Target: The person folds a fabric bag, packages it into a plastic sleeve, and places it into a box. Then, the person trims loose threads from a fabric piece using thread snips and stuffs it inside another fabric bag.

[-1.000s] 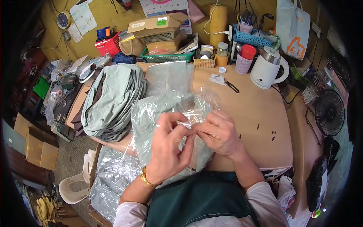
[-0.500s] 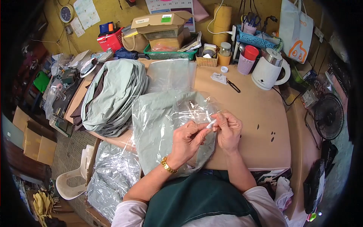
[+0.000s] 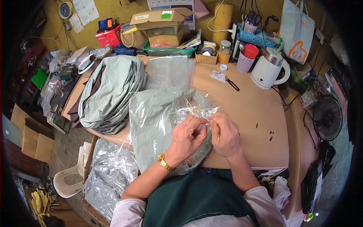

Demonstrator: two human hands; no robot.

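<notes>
Clear bag lies on the counter, grey-green cloth already inside. Left hand and right hand: fingers pinched together by its crumpled edge, exact grip hidden. Closure unconfirmed. Neighbouring cloth pile unbagged.

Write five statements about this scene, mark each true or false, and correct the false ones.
1. The left hand has a gold-coloured band at its wrist. True.
2. The hands are spread wide apart. False: the right hand is close beside the left.
3. Grey-green cloth shows through the clear bag by the hands. True.
4. The white kettle stands at the table's left end. False: the white kettle stands at the right.
5. A dark tool lies on the table. True.
</notes>
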